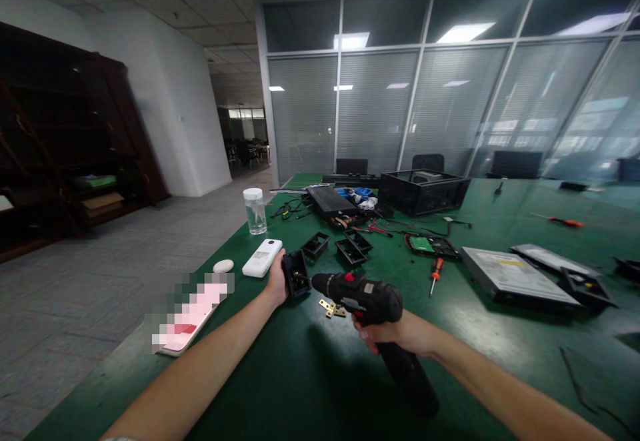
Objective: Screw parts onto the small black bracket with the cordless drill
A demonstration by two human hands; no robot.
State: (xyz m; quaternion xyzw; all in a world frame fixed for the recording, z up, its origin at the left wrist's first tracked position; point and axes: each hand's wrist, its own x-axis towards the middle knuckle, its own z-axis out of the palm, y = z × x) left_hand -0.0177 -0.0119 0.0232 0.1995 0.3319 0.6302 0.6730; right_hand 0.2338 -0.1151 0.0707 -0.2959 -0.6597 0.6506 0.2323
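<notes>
My left hand (278,281) grips a small black plastic box (297,274), its open side turned toward the drill, with brass-coloured metal inside. In my right hand (383,331) is a black cordless drill (365,294) with a red switch on top. The drill's chuck points left at the box; whether its tip touches the metal inside, I cannot make out. Below the chuck, several brass-coloured metal pieces (332,308) lie on the green table (280,374). Similar black plastic boxes (351,252) stand just beyond my hands.
At left are a white power bank-like device (263,258), a lidded clear jar (256,213) and a partly blurred pink item (195,317). Rightward lie an orange screwdriver (437,274), a green circuit board (425,244) and a flat metal drive (515,274). Behind stands a black computer case (425,191).
</notes>
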